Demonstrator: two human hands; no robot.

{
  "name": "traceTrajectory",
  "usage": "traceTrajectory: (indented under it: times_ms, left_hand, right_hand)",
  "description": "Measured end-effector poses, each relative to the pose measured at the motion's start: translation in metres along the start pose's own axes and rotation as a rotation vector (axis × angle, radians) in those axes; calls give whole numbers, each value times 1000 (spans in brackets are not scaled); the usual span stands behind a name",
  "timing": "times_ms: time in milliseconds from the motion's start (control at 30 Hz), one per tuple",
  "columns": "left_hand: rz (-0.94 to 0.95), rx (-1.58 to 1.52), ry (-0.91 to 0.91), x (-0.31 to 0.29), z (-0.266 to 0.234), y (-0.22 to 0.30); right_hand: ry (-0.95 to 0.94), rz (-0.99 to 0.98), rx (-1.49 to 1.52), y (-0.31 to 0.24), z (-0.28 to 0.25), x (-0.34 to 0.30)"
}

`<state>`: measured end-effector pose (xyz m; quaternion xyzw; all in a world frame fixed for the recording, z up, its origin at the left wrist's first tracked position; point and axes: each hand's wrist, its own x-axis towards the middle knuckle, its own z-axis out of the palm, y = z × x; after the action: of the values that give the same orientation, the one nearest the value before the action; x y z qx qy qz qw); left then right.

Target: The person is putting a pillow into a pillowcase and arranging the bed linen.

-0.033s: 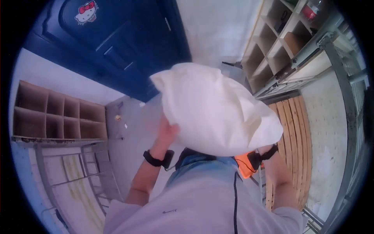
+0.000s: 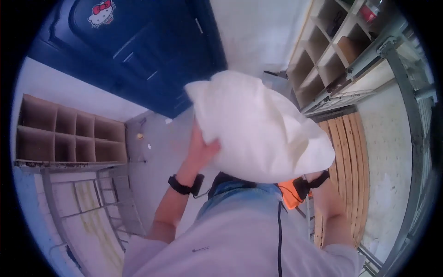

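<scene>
A plump white pillow [image 2: 258, 129] is held up in front of my waist, its surface creased toward the right end. At its left edge, my left hand [image 2: 203, 147] grips the side, with the thumb on the near face and the other fingers partly hidden behind the cloth. My right hand [image 2: 314, 175] is at the pillow's lower right corner. Most of that hand is covered by the pillow, but it appears to hold the corner from below.
A blue door [image 2: 152, 55] stands ahead on the left. Cubby shelves [image 2: 74, 134] are at left, and more shelves [image 2: 318, 60] at upper right. Wooden bed slats [image 2: 344, 171] and a metal bed frame [image 2: 406, 92] lie to the right. An orange item [image 2: 290, 196] shows by my right wrist.
My left hand has moved slightly up and to the right against the pillow. The pillow's left end has shifted a little to the right; the right hand looks unmoved.
</scene>
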<state>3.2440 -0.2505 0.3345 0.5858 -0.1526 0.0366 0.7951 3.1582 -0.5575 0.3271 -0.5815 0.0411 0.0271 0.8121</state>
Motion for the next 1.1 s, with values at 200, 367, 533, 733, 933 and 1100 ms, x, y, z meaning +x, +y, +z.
traceTrajectory:
  times_ms: [200,367,533,733,933,1100]
  left_hand:
    - [-177,634,44,22,-9,-34]
    - [-184,519,146,34,2,-43]
    - [-219,480,119,69,-9,-47]
    - [-310,360,20,131,-55,-68]
    - [-469,188,227,197,-88,-95]
    - [-534,-190,149,256,-84,-86]
  right_hand:
    - [99,-180,2,-3,-23,40]
    - [245,-442,-125,-43,-40,69]
    - [-35,-526,-1451,-48,1,96]
    - [619,196,-1053,-71,-41,138]
    - [293,-68,-463,14,-26,156]
    - [288,333,-968,147,-3,144]
